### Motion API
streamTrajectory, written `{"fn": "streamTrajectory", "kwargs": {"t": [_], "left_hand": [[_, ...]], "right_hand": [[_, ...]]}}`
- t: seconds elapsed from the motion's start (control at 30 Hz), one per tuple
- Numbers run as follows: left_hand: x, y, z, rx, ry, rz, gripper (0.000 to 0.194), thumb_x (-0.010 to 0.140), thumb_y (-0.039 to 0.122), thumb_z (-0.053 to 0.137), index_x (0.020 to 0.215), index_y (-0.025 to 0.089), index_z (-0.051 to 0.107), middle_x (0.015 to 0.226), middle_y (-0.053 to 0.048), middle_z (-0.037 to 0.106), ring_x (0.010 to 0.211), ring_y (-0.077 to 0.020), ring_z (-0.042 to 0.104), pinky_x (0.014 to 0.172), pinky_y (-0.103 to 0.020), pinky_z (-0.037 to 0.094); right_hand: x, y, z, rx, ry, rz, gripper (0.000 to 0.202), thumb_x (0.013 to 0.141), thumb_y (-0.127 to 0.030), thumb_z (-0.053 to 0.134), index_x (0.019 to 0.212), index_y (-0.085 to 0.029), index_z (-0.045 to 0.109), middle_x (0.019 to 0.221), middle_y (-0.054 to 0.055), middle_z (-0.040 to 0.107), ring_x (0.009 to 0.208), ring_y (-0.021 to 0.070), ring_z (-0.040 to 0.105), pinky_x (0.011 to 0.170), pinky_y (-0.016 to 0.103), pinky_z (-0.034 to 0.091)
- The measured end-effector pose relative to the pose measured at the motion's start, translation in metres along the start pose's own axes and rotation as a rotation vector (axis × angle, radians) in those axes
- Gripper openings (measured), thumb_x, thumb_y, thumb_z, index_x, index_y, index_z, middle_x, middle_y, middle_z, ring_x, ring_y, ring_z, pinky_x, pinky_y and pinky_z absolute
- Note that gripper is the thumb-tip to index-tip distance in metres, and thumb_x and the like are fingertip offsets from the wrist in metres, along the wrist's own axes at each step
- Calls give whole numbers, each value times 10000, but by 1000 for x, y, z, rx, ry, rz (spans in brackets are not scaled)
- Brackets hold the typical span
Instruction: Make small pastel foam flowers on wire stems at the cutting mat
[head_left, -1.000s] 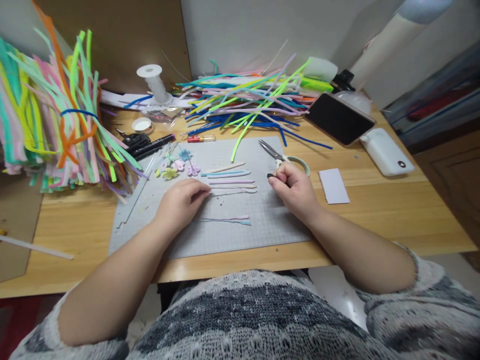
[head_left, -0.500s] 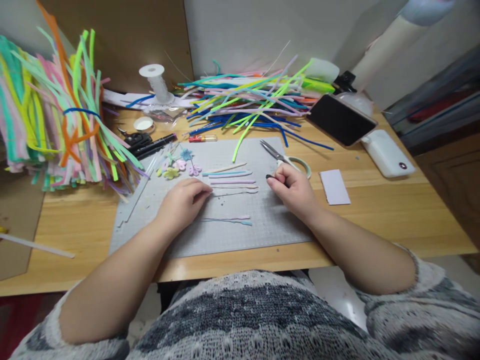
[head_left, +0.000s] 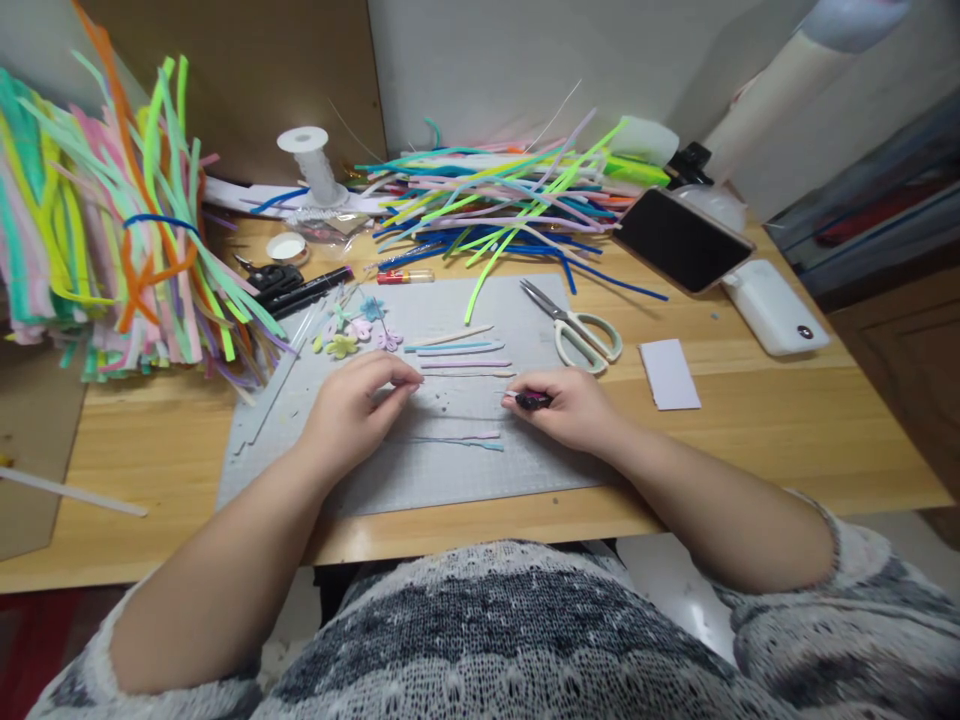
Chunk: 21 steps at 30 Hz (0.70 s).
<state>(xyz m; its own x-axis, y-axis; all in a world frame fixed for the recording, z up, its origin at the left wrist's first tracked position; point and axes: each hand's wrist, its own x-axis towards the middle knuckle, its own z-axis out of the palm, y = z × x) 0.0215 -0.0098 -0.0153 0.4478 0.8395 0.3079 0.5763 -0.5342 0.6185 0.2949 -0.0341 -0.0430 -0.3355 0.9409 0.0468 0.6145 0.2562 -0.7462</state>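
My left hand (head_left: 360,405) rests on the grey cutting mat (head_left: 540,460), its thumb and index finger curled in a pinch. The fingertips are at the left end of a thin pipe cleaner strip (head_left: 469,375); whether they grip it I cannot make out. My right hand (head_left: 574,410) is closed around a short black-and-purple marker (head_left: 534,400), pointing left over the mat. Below, a thin grey strip (head_left: 469,418) and a pair of pink and blue strips (head_left: 480,440) lie flat. Above are lilac (head_left: 465,364) and blue (head_left: 457,348) pipe cleaners.
White-handled scissors (head_left: 581,335) lie behind my right hand. Small fuzzy flowers (head_left: 343,345) sit behind my left. Piled pipe cleaners (head_left: 502,200), a wire spool (head_left: 315,170) and a phone (head_left: 682,240) stand at the back. A bundle of pipe cleaners (head_left: 97,240) is left; a white card (head_left: 670,374) right.
My right hand has moved left and down with the marker, uncovering the scissors' handles. The grey strip lies lower on the mat. My left hand has shifted only slightly.
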Motion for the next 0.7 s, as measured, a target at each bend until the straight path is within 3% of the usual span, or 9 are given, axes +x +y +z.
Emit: {"fn": "streamTrajectory", "kwargs": {"t": [0.13,0.2,0.27,0.33,0.43,0.5,0.7], "left_hand": [[0,3,1,-203,88,-135,68,796,235,645,845,189,656,830,-37,689,787,-166,645,755,-306,521],[0,6,4,-484,139,-253,232,760,272,693,970,199,626,831,-31,679,735,-148,643,705,-290,536],[-1,10,9,-775,101,-339,391,730,288,729,1086,215,585,850,-23,672,682,-124,636,672,-274,547],[-3,18,16,-954,-21,-389,399,712,281,753,1075,214,601,875,-29,679,672,-113,643,677,-266,556],[-7,30,26,-1043,-182,-464,275,701,259,767,938,176,655,847,-45,706,711,-132,675,708,-271,566],[-9,37,31,-1044,-211,-519,214,700,242,761,876,164,666,789,-38,714,697,-135,681,703,-274,568],[-10,43,33,-1011,-85,-473,78,700,195,746,719,161,678,716,-20,702,630,-114,670,629,-233,562]], "right_hand": [[0,-5,0,106,-27,-23,145,835,-339,617,784,-234,702,772,25,715,724,166,643,663,320,445],[0,-12,1,196,-24,-2,151,827,-338,620,764,-226,700,754,25,705,707,159,633,665,318,454],[-1,-21,1,281,-29,27,172,816,-348,623,732,-216,692,726,24,687,679,149,610,651,309,455],[-3,-30,1,333,-71,50,212,813,-373,620,700,-206,684,685,20,661,644,134,574,620,293,444],[-6,-38,3,365,-160,73,249,816,-400,609,699,-193,685,647,11,626,608,114,523,578,268,415],[-8,-40,5,362,-192,80,256,816,-403,607,703,-187,685,629,4,604,590,103,489,557,256,392],[-10,-38,6,369,-209,62,227,801,-412,626,837,-197,687,697,5,625,644,116,523,608,266,408]]}}
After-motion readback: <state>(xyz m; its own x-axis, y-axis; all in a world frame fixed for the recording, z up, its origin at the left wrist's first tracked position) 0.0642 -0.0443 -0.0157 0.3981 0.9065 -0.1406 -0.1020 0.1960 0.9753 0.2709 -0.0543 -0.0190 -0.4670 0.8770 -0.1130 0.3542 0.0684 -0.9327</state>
